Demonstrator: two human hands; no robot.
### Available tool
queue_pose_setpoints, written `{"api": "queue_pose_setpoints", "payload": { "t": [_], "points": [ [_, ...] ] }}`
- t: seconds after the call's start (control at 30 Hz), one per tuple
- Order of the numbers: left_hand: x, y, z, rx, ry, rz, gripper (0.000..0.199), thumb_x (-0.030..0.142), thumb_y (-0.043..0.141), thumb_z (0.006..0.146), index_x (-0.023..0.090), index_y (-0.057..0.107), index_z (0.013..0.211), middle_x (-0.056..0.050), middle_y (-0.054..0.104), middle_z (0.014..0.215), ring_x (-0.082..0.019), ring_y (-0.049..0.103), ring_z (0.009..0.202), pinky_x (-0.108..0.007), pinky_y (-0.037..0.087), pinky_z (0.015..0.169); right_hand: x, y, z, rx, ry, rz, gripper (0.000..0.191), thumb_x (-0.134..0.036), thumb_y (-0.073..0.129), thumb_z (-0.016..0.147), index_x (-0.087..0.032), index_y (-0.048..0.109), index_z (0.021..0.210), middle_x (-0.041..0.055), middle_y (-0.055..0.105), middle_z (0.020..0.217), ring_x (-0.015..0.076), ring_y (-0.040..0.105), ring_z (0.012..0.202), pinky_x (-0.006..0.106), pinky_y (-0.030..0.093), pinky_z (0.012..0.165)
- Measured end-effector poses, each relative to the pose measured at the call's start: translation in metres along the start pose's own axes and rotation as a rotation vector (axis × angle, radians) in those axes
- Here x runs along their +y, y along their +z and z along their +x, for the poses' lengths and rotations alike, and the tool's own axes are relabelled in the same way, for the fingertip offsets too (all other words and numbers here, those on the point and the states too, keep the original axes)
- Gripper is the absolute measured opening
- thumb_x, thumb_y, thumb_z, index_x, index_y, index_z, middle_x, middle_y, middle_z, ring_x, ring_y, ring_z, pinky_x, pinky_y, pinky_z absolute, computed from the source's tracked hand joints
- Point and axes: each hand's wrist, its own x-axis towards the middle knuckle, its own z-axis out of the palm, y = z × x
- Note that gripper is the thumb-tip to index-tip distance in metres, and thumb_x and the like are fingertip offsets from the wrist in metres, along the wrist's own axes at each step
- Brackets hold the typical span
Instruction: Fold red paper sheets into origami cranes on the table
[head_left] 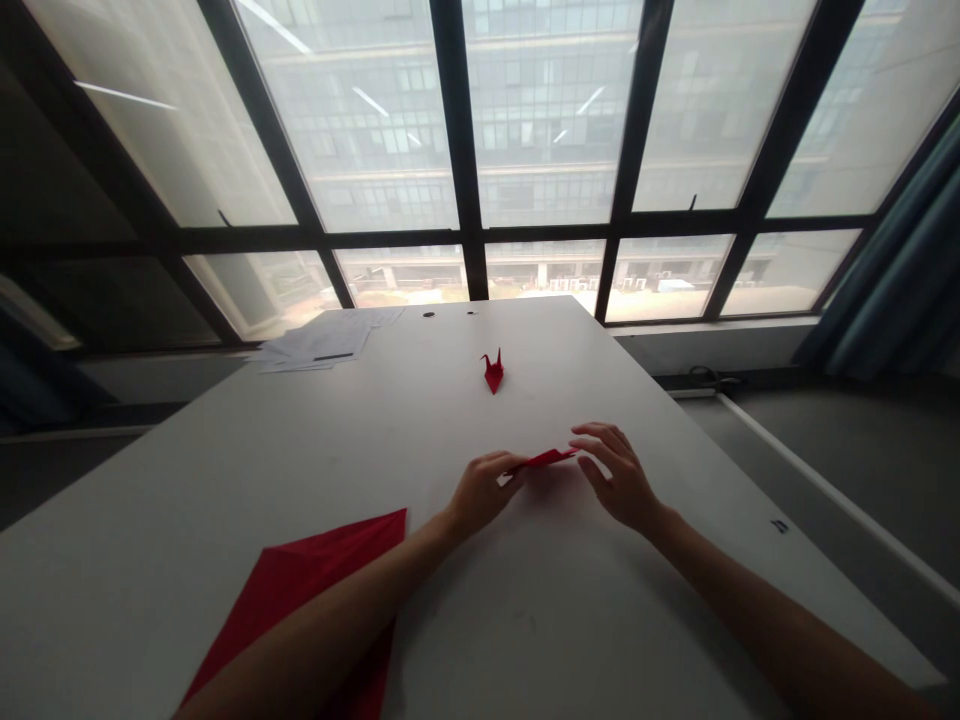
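Note:
A small piece of folded red paper (549, 458) is held just above the white table, seen nearly edge-on. My left hand (484, 488) pinches its left end between thumb and fingers. At the paper's right tip is my right hand (619, 475), its fingers spread and curved; whether a fingertip touches the paper is hard to make out. Farther back stands a finished red origami crane (493, 372). A larger red sheet (300, 590) lies at the lower left, partly covered by my left forearm.
The white table (450, 410) runs toward tall windows. Loose white papers (322, 338) lie at the far left with a dark pen (334, 357) on them. A small dark mark or clip (780, 526) sits by the right edge. A blue curtain (892, 260) hangs at right.

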Motion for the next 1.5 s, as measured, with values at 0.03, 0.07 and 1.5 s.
{"api": "queue_pose_setpoints", "payload": {
  "t": [0.03, 0.07, 1.5],
  "points": [
    [0.0, 0.001, 0.001, 0.048, -0.076, -0.067, 0.019, 0.028, 0.059, 0.094, 0.02, 0.074, 0.103, -0.005, 0.076, 0.092, -0.017, 0.069, 0.078, -0.029, 0.055, 0.075, 0.001, -0.001, 0.0, 0.053, -0.016, 0.001, 0.022, -0.021, 0.051, 0.096, -0.025, 0.064, 0.113, 0.0096, 0.064, 0.121, 0.0253, 0.056, 0.117, 0.047, 0.046, 0.099],
    [0.0, 0.001, 0.002, 0.093, -0.152, -0.142, 0.02, 0.029, 0.06, 0.093, 0.019, 0.074, 0.102, -0.005, 0.076, 0.092, -0.018, 0.07, 0.077, -0.029, 0.056, 0.073, 0.001, -0.002, 0.0, 0.088, -0.03, -0.004, 0.023, -0.018, 0.052, 0.094, -0.025, 0.063, 0.113, 0.0095, 0.064, 0.12, 0.0253, 0.056, 0.116, 0.048, 0.046, 0.098],
    [0.007, -0.001, -0.003, -0.393, 0.223, 0.238, 0.043, 0.035, 0.054, 0.096, 0.025, 0.053, 0.138, -0.008, 0.051, 0.146, -0.023, 0.043, 0.138, -0.041, 0.026, 0.119, 0.006, 0.02, -0.018, -0.765, 0.265, -0.112, 0.064, -0.05, 0.039, 0.099, -0.025, 0.023, 0.156, 0.009, 0.02, 0.162, 0.0253, 0.013, 0.151, 0.059, 0.003, 0.119]
  ]
}}
